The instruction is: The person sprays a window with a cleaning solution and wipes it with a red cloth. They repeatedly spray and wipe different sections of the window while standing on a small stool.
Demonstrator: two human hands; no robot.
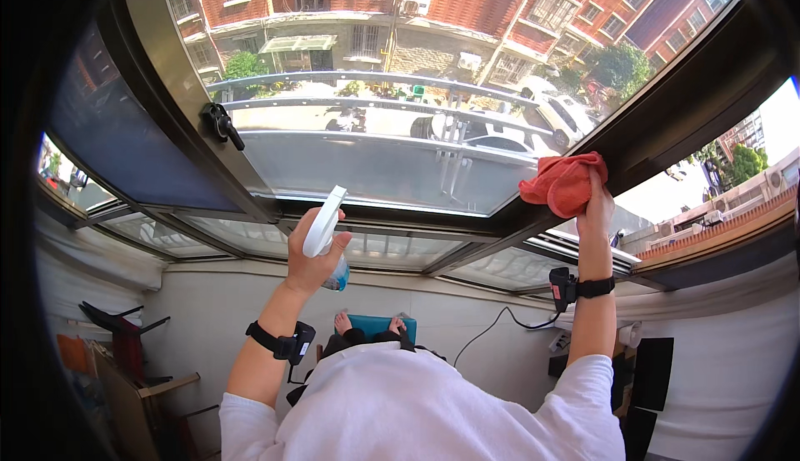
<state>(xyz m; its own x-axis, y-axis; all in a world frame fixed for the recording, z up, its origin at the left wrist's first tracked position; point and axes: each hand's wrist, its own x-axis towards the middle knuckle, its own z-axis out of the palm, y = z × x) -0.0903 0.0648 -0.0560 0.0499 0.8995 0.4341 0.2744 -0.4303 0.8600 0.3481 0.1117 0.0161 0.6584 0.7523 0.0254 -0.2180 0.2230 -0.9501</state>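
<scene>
My left hand (314, 258) grips a spray bottle (323, 226) with a white trigger head and blue liquid low in its body. The bottle is upright in front of the lower window frame. At the right, my right hand (595, 206) holds a bunched red cloth (565, 184) against the dark window frame (531, 218), near the lower right corner of the large glass pane (375, 167). A black window handle (221, 124) sits on the frame's left upright. Both wrists carry black strapped devices.
My bare feet stand on a teal stool (375, 322). A black cable (484, 330) hangs at the right. A folding chair (125, 342) and a wooden table (122, 392) are at the lower left. Pale curtains (706, 348) hang at both sides. Metal rails (387, 103) run outside the glass.
</scene>
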